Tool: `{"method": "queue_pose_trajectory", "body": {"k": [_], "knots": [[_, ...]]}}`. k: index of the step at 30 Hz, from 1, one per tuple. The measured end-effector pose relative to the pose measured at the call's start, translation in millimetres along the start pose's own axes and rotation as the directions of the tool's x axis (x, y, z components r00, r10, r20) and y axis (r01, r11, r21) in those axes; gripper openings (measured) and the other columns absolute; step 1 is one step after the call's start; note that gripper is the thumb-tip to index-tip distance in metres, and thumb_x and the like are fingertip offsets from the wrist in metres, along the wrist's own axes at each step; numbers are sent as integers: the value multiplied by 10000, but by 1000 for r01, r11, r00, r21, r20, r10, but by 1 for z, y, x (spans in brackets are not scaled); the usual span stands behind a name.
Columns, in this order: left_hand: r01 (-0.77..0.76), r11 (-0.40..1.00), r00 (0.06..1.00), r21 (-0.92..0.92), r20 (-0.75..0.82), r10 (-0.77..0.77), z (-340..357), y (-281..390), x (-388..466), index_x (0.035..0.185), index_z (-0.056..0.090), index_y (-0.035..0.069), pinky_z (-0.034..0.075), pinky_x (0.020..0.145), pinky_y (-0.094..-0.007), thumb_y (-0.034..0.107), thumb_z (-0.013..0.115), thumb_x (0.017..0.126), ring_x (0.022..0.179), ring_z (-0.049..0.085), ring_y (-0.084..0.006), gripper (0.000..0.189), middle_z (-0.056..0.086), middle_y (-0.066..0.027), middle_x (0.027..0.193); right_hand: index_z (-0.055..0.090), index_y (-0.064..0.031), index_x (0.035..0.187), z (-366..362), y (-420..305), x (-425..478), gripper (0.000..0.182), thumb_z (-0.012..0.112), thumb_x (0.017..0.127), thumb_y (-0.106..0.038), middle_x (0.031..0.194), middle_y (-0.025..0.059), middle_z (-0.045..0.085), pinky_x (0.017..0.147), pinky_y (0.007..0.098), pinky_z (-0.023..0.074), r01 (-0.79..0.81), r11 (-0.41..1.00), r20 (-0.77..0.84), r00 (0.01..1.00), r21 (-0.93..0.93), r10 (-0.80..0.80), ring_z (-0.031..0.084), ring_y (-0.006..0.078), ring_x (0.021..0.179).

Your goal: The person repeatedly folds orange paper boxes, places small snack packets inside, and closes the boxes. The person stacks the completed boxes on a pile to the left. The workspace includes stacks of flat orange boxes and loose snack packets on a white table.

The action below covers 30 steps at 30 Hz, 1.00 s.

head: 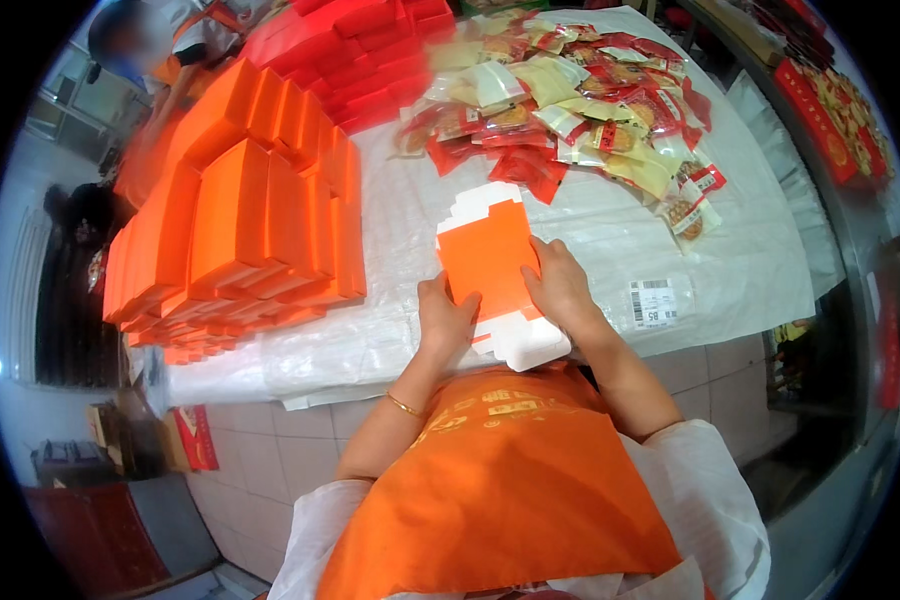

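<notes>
An orange folding carton (486, 259), flat-looking with white end flaps spread at its far and near ends, lies between my hands over the covered table. My left hand (448, 311) grips its left edge, thumb on the orange face. On its right edge is my right hand (559, 281), also with the thumb near the face. Beyond the carton spreads a heap of individually wrapped baked goods (570, 105) in clear, red and yellow packets. To the left rises a large stack of orange boxes (240, 210), with red boxes (367, 60) piled behind it.
A white plastic sheet (397, 202) covers the table and bears a printed label (653, 303) at the right. Another person (184, 45) stands behind the stacks at the upper left. A metal-edged counter (844, 217) with a red printed box (825, 120) runs along the right.
</notes>
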<state>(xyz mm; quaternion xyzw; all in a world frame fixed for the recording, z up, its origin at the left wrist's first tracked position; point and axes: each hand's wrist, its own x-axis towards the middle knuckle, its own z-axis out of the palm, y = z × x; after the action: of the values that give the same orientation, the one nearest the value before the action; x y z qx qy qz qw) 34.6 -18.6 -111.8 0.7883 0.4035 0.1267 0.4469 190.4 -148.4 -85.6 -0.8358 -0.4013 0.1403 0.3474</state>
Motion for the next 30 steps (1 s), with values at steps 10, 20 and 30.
{"method": "queue_pose_trajectory", "body": {"k": [10,20,30], "knots": [[-91,996,996,16,21,90,3,4,-2,1194,541,-73,444,867,-415,177,631,805,1018,502,-336,472,495,-248,1110,476,-11,1327,14,20,-7,521,619,844,-141,1120,207,526,914,428,447,0,992,-67,998,126,8,518,367,1065],[-164,987,969,-6,-188,159,9,-19,8,925,617,-54,420,578,-299,85,619,778,665,544,-137,202,609,-96,755,548,4,1256,14,18,-8,438,612,838,-109,1028,152,535,842,333,464,-83,944,-77,991,318,113,550,253,920],[-48,933,964,-358,-262,-51,-7,6,-17,1171,538,-76,489,811,-289,53,594,849,915,590,-159,352,599,-134,1028,571,-37,1250,23,11,-21,399,589,852,-33,999,65,521,776,247,441,45,891,-170,985,451,36,507,133,864]]}}
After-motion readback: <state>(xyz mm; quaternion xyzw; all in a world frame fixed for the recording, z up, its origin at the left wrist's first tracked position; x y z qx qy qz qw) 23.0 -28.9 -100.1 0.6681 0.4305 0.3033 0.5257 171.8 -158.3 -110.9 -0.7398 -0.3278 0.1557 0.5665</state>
